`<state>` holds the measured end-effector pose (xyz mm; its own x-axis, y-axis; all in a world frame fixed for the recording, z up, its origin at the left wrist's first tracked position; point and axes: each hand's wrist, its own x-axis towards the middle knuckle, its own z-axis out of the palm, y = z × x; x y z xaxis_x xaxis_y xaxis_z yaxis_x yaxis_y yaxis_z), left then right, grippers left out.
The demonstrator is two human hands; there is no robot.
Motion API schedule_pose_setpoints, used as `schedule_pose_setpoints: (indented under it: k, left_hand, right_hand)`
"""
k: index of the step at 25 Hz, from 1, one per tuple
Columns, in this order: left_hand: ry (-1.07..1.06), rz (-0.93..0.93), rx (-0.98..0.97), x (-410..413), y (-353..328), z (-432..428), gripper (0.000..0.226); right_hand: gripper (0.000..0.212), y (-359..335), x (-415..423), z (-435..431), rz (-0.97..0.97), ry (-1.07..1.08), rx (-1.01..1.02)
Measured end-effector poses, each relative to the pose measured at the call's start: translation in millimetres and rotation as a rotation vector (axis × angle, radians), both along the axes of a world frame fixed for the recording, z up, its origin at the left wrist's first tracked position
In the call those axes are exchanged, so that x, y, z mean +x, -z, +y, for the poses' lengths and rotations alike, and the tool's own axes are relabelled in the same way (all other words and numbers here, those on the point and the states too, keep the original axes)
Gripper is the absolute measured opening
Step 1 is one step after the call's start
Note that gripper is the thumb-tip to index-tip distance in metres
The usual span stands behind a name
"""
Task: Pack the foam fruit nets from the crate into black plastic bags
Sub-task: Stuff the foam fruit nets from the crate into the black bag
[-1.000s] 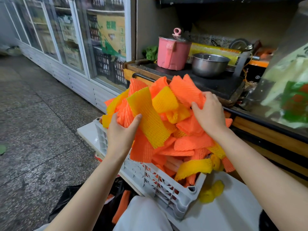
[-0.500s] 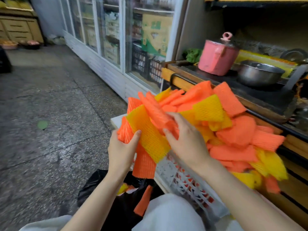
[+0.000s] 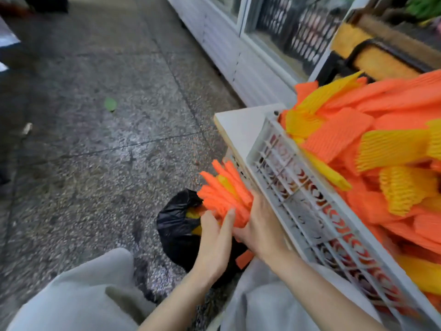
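Clamping bundle of orange and yellow foam mesh nets (image 3: pixel 224 194) between left grip (image 3: pixel 214 237) and right grip (image 3: pixel 260 230), over crumpled black plastic bag (image 3: pixel 176 225), 8 o'clock from white plastic lattice crate (image 3: pixel 298 187).

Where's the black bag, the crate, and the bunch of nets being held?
Bag (image 3: pixel 175 223): head view, crumpled left side.
Crate (image 3: pixel 298 187): head view, white lattice wall.
Net bunch (image 3: pixel 224 189): head view, orange middle of the bunch.
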<state>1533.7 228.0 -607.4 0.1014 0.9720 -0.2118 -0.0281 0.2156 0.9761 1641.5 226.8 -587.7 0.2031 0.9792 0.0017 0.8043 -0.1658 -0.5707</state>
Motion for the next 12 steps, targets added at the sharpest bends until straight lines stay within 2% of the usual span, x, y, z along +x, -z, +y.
schedule_pose_setpoints:
  k: [4,6,9,12]
  left_hand:
    - [0.159,0.077,-0.064,0.0,28.6,18.8,0.046]
    - [0.198,0.127,-0.063,-1.5,41.5,39.9,0.033]
    - [0.185,0.289,0.020,-13.1,80.8,73.3,0.027]
    - [0.224,0.568,0.040,-29.2,134.1,97.1,0.036]
  right_hand:
    - [0.083,30.5,15.2,19.7,0.094,0.197,-0.043]
    - [0.081,46.4,20.9,35.2,0.125,0.272,-0.056]
    - [0.076,72.7,25.9,58.7,0.096,0.330,-0.076]
    - [0.072,103.4,30.6,72.5,0.082,0.379,-0.153]
